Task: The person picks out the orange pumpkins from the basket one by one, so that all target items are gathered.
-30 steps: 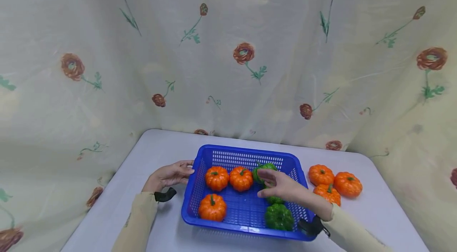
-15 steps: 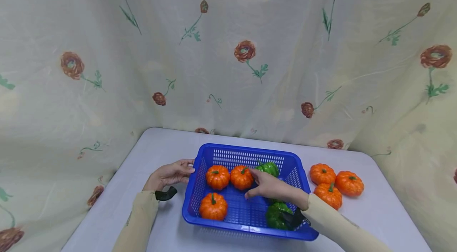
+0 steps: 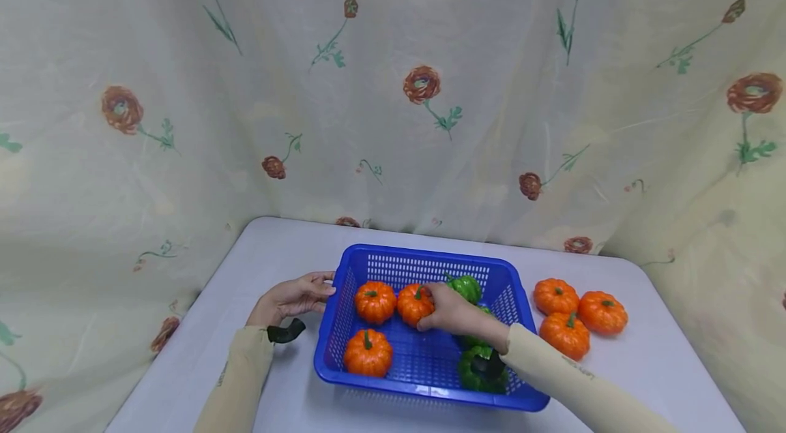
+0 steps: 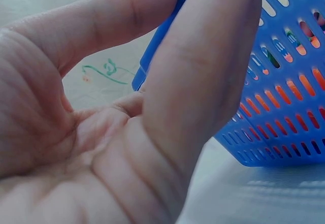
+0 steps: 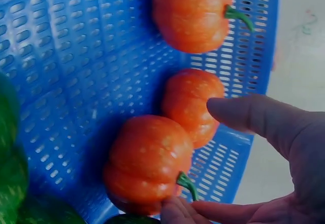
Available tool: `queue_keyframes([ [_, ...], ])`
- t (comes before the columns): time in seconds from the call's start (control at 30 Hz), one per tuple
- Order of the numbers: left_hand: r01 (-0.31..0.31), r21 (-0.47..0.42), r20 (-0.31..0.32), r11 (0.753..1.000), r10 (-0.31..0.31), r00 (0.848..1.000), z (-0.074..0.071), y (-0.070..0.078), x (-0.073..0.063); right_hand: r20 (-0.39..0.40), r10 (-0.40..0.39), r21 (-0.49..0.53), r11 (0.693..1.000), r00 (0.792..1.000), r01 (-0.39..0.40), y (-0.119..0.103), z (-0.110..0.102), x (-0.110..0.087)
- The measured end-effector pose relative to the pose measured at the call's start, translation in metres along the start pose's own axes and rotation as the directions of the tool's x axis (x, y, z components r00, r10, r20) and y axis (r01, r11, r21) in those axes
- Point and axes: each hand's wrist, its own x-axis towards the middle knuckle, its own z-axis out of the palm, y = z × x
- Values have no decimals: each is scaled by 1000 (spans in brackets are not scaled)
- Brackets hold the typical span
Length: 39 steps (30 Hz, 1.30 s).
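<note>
My left hand (image 3: 293, 300) grips the left rim of a blue plastic basket (image 3: 328, 331), thumb and fingers bent around the edge in the left wrist view. Inside the basket my right hand (image 3: 457, 316) reaches to a small orange pumpkin (image 3: 411, 307) with a green stem. In the right wrist view its fingertips (image 5: 177, 211) are right at that pumpkin's stem side, while the thumb (image 5: 236, 113) stands off from it with a gap. Two more pumpkins share the basket, one beside it (image 3: 375, 302) and one near the front (image 3: 368, 354).
Green bell peppers lie along the basket's right side, one at the back (image 3: 467, 288) and one at the front (image 3: 480, 373), partly under the right wrist. Three pumpkins (image 3: 565, 335) sit on the white table (image 3: 282, 235) right of the basket. A flowered curtain (image 3: 393, 112) hangs behind.
My right hand has moved left from above the green peppers to the middle pumpkin, coming in around its right side. The left hand has stayed on the basket's rim.
</note>
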Motion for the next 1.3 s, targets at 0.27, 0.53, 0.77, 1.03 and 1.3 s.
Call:
queue_keyframes([
  [0.27,1,5,-12,1000,-1,1000,0,-2,-1,-21,24,-64,998,999,-26,0,9,8],
  [0.53,1,12,-6,1000,-1,1000,2,-1,4,-19,70,-209,975,997,-72,-4,4,25],
  [0.77,-8,24,15,1000,7,1000,1,1,5,-9,-18,-271,963,1000,15,1,10,21],
  [1.03,-5,26,27,1000,5,1000,1,1,1,4,-46,-254,966,999,45,2,13,19],
  [1.3,3,-13,34,1000,-3,999,-1,0,0,-2,-25,-192,981,1000,24,-4,9,-5],
])
